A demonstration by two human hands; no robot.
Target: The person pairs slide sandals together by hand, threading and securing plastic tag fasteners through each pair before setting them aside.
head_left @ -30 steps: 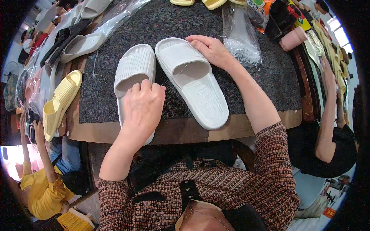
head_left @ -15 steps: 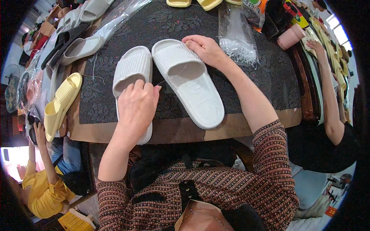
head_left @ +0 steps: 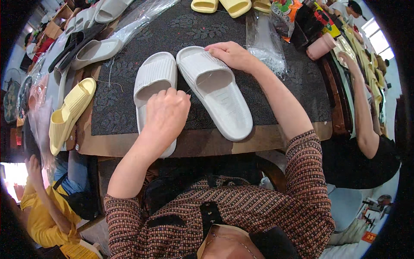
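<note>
Two light grey slide slippers lie side by side in front of me, toes pointing away. My right hand (head_left: 233, 57) grips the right slipper (head_left: 230, 112) by its toe end, the thumb on top of the ribbed strap. Closed in a fist, my left hand (head_left: 167, 111) is over the left slipper (head_left: 156, 71) and hides part of its footbed. A thin clear thread (head_left: 189, 91) shows beside the fist. Another bit of it shows in the right slipper's opening; whether the two bits join I cannot make out.
A dark patterned mat (head_left: 284, 108) covers the wooden table. A yellow slipper (head_left: 71, 114) lies at the left edge. Clear plastic bags (head_left: 265, 43), a pink cup (head_left: 321, 46) and more yellow slippers (head_left: 235, 6) are at the back. Co-workers sit on both sides.
My left fist has moved right and its fingers have curled in more. Both grey slippers sit slightly further right in view. The left co-worker's hand has moved.
</note>
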